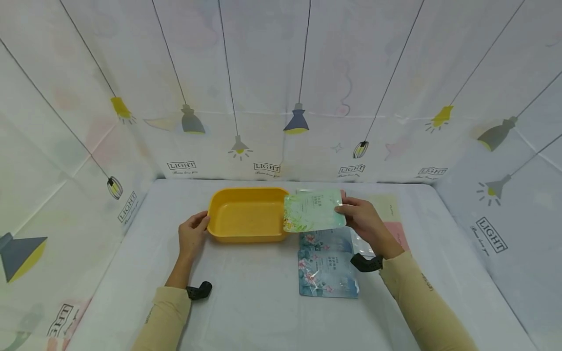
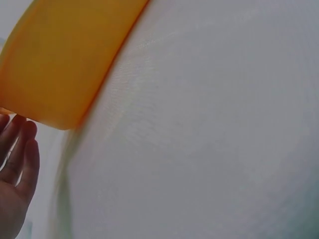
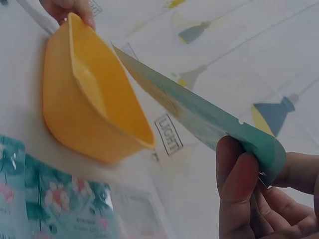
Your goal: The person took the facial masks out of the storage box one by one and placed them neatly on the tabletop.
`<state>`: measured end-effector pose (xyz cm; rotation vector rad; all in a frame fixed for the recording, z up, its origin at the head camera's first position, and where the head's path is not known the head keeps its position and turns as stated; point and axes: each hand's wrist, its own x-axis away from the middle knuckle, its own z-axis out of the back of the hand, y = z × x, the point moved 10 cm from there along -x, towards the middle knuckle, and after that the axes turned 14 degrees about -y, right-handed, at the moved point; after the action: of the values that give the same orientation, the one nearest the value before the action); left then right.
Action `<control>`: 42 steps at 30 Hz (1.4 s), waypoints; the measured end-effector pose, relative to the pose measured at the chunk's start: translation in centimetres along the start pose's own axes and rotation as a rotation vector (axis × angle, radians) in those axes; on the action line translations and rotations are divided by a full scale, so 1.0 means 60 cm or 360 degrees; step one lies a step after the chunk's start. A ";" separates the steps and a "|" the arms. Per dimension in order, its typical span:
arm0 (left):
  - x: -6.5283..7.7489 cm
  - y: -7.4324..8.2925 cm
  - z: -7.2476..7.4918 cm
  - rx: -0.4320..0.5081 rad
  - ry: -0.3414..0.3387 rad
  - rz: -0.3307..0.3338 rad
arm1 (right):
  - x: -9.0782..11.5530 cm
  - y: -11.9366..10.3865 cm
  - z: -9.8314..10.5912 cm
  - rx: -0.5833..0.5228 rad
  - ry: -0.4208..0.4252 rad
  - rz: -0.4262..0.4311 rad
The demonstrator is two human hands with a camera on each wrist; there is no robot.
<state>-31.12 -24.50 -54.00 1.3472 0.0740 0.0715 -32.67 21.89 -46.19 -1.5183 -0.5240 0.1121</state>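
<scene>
My right hand (image 1: 366,219) pinches a light green face mask sachet (image 1: 313,212) with flowers printed on it, thumb and fingers at its right end. The sachet is raised, and its left end overlaps the right rim of a yellow plastic basin (image 1: 248,239). At the basin's left end my left hand (image 1: 191,236) holds the rim, the thumb near the top edge and the fingers along the outer wall. In the right wrist view the sachet (image 3: 184,107) bends near the fingertips, beside the basin (image 3: 75,109). The basin's visible floor is bare.
Blue floral sachets (image 1: 328,278) lie overlapping on the white tabletop (image 1: 254,297), right of the basin. Under and beyond my right hand are a pale yellow sachet (image 1: 386,204) and a pink one (image 1: 397,233), partly covered. A lamp-printed cloth (image 1: 272,73) hangs behind and at the sides.
</scene>
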 end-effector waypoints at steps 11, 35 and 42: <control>0.000 0.001 0.000 -0.0039 -0.0050 0.0025 | 0.085 0.049 0.067 -0.0004 0.0070 -0.0125; -0.001 0.001 -0.006 -0.0054 -0.0051 0.0031 | 0.214 0.205 0.199 -0.0116 0.0184 -0.0441; 0.001 0.006 -0.004 -0.0047 -0.0058 0.0016 | 0.230 0.233 0.221 -0.0045 0.0195 -0.0550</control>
<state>-31.12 -24.17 -53.68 1.3192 0.0350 0.0562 -22.20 40.44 -56.57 -1.4304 -0.6828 -0.2557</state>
